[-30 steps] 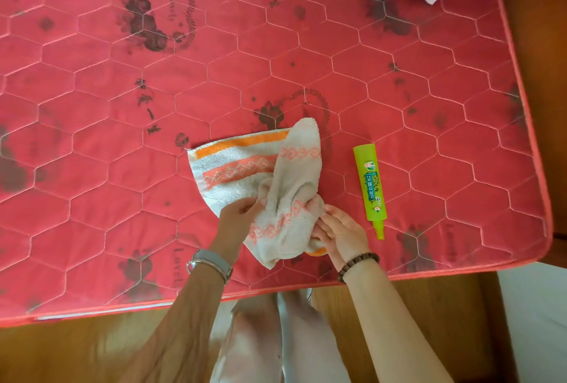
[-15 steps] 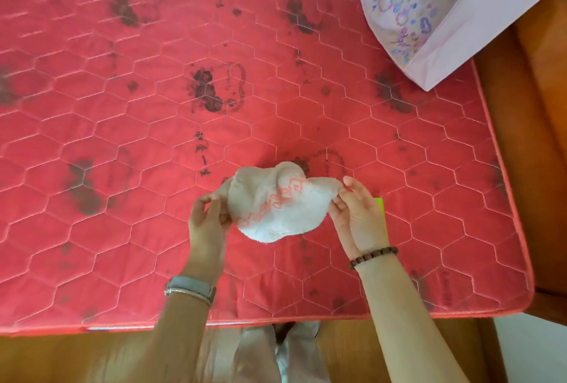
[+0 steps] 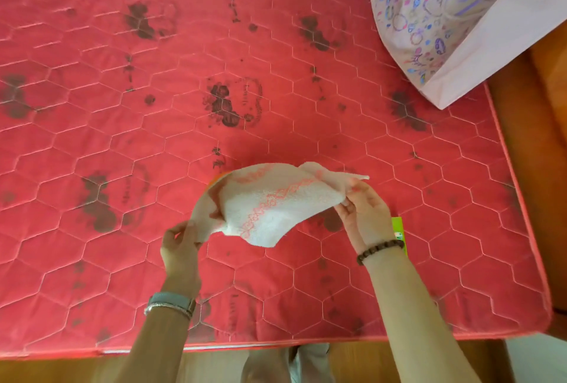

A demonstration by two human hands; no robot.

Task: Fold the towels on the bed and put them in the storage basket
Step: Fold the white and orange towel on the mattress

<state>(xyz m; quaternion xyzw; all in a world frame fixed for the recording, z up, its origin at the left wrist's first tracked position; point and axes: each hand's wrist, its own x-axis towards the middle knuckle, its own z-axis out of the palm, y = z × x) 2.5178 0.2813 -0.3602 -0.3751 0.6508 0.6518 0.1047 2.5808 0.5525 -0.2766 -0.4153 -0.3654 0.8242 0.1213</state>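
Head view
Towel: a small white towel (image 3: 270,204) with a pink zigzag band and an orange edge showing at its upper left, held up above the bed, loosely doubled and sagging between the two hands.
Left hand: the left hand (image 3: 181,247) has its grip pinched on the towel's lower left corner; a watch (image 3: 171,303) sits on that wrist.
Right hand: the right hand (image 3: 365,214) has its grip pinched on the towel's right end, thumb on top; a bead bracelet (image 3: 380,250) circles the wrist.
Bed: a red quilted mattress (image 3: 122,137) with dark printed marks.
Tube: a green tube (image 3: 399,232) lies on the mattress, mostly hidden behind the right wrist.
Bag: a pale patterned bag (image 3: 445,29) lies at the far right corner of the bed.
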